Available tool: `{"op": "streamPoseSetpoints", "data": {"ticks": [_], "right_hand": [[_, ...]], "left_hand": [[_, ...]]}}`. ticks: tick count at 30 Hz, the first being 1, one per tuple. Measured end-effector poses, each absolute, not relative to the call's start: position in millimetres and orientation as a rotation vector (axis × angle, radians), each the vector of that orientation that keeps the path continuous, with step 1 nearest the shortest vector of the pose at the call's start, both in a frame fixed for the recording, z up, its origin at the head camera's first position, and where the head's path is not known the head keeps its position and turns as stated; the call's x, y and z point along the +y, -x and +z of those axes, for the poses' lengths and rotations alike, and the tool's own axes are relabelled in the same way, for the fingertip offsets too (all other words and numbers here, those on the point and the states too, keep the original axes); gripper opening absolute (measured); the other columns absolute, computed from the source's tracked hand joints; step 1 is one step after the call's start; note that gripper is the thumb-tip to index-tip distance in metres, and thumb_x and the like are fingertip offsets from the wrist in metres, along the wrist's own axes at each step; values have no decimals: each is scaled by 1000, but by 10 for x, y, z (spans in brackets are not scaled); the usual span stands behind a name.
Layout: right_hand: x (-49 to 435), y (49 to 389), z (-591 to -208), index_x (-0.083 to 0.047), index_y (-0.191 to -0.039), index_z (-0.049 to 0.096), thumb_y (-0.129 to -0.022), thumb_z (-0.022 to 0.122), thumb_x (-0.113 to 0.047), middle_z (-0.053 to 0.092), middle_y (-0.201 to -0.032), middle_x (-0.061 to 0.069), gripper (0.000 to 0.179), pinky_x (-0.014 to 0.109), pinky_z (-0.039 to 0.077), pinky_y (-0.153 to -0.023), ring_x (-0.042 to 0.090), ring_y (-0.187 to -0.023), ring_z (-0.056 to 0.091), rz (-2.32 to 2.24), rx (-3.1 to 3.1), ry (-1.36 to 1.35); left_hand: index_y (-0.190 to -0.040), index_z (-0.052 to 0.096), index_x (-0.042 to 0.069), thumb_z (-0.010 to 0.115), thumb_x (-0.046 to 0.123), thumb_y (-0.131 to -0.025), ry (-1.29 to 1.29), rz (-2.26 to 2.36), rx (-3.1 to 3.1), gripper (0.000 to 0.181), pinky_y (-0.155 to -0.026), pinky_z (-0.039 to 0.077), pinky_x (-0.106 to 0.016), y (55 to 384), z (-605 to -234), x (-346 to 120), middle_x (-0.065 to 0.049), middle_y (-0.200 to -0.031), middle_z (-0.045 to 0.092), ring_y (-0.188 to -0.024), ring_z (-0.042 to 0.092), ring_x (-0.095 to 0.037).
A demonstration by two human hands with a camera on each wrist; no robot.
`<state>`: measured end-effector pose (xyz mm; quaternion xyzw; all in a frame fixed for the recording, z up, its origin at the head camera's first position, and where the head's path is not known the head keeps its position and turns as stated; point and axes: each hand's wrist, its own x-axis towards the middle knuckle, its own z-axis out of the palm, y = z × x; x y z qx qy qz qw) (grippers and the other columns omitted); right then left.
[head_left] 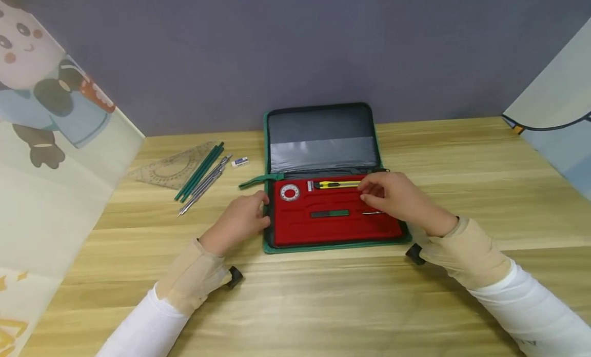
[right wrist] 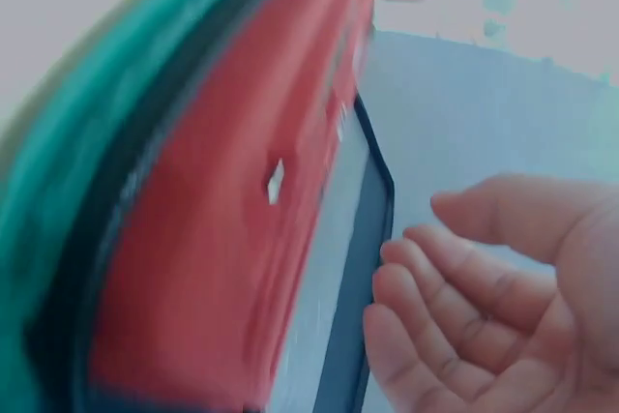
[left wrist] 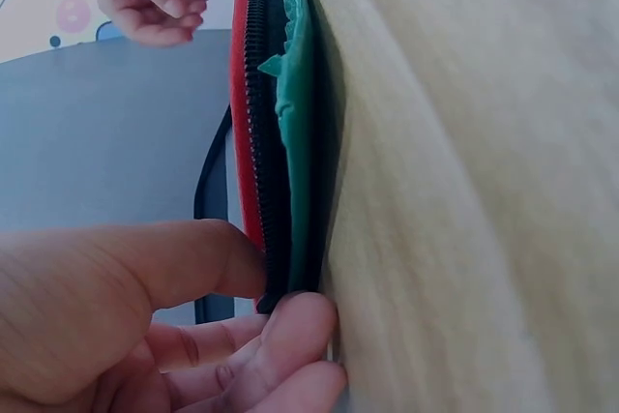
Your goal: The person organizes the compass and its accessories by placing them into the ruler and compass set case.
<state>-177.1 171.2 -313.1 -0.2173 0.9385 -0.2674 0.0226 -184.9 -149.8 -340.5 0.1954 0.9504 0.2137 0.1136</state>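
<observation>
A green zip case (head_left: 318, 123) lies unfolded on the table, its lid leaning back. In its lower half sits a red moulded insert (head_left: 332, 234). The insert carries a yellow-and-black cutter knife (head_left: 339, 184), a round white dial-like ring (head_left: 289, 192), a flat green-and-black piece (head_left: 330, 213) and a small silver piece (head_left: 372, 212). My left hand (head_left: 237, 221) pinches the case's left edge, thumb by the zipper and fingers underneath in the left wrist view. Above the insert's right side hovers my right hand (head_left: 397, 195), fingers loosely curled, holding nothing in the right wrist view.
Left of the case lie a clear set square (head_left: 161, 173) with protractor markings, dark green pencils (head_left: 199, 173), silver compasses (head_left: 203, 187) and a small eraser (head_left: 240, 162). A grey panel (head_left: 295, 54) rises along the table's back edge.
</observation>
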Motion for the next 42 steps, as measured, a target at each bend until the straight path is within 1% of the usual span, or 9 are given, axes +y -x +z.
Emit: {"op": "streamPoseSetpoints", "data": {"ticks": [6, 12, 16, 20, 23, 27, 32, 36, 42], "right_hand": [[1880, 1726, -3088, 2, -98, 64, -87, 60, -7, 66, -87, 9, 15, 32, 47, -66, 20, -77, 60, -889, 2937, 479], [2087, 1747, -3197, 7, -111, 58, -88, 57, -10, 60, -108, 24, 29, 40, 50, -71, 30, -85, 62, -847, 2928, 314], [2165, 1790, -3304, 10, -115, 54, -88, 59, -12, 59, -109, 27, 35, 45, 50, -75, 34, -89, 61, -835, 2880, 322], [2200, 1806, -3379, 13, -117, 50, -87, 60, -15, 58, -105, 25, 42, 38, 52, -67, 24, -76, 63, -955, 2752, 311], [2251, 1822, -3406, 15, -121, 45, -87, 59, -13, 53, -106, 25, 46, 33, 54, -59, 17, -67, 62, -1069, 2662, 270], [2344, 1858, -3422, 17, -123, 42, -85, 60, -8, 51, -106, 28, 49, 31, 54, -56, 17, -67, 62, -1115, 2638, 273], [2411, 1853, -3427, 19, -122, 41, -82, 61, -2, 51, -102, 27, 49, 31, 54, -54, 18, -65, 62, -1102, 2647, 276], [2418, 1871, -3448, 19, -124, 39, -83, 60, -1, 50, -103, 28, 50, 31, 54, -55, 18, -68, 61, -1122, 2618, 278], [2418, 1911, -3496, 19, -124, 39, -83, 60, 2, 48, -107, 31, 49, 31, 55, -55, 17, -73, 61, -1181, 2572, 279]], "left_hand": [[-112, 52, 0, 61, 10, -83, -564, 650, 2797, 32, -56, 38, -28, 1840, -3412, -1545, 2, -59, 54, -50, 47, -11], [-110, 54, 1, 62, 12, -84, -579, 647, 2809, 29, -59, 42, -29, 1838, -3417, -1534, 1, -66, 60, -56, 52, -11], [-107, 56, 3, 64, 18, -87, -513, 644, 2826, 26, -58, 43, -29, 1772, -3418, -1586, 1, -69, 62, -58, 53, -12], [-105, 57, 5, 65, 22, -87, -445, 645, 2844, 26, -56, 42, -28, 1739, -3448, -1617, 2, -67, 61, -56, 52, -11], [-105, 58, 4, 64, 22, -87, -443, 655, 2874, 26, -55, 42, -28, 1769, -3437, -1623, 3, -66, 60, -55, 52, -11], [-107, 59, 3, 63, 22, -87, -425, 644, 2919, 28, -57, 44, -29, 1856, -3330, -1634, 0, -68, 62, -56, 54, -12], [-112, 60, 4, 63, 21, -88, -354, 636, 2922, 30, -62, 48, -32, 1931, -3200, -1713, -4, -80, 67, -61, 58, -13], [-112, 60, 4, 63, 20, -89, -316, 645, 2910, 28, -60, 49, -33, 2003, -3143, -1826, -8, -87, 68, -63, 60, -16], [-110, 61, 1, 62, 14, -88, -405, 560, 2971, 26, -68, 50, -37, 2167, -3074, -1895, -12, -93, 68, -76, 63, -23]]}}
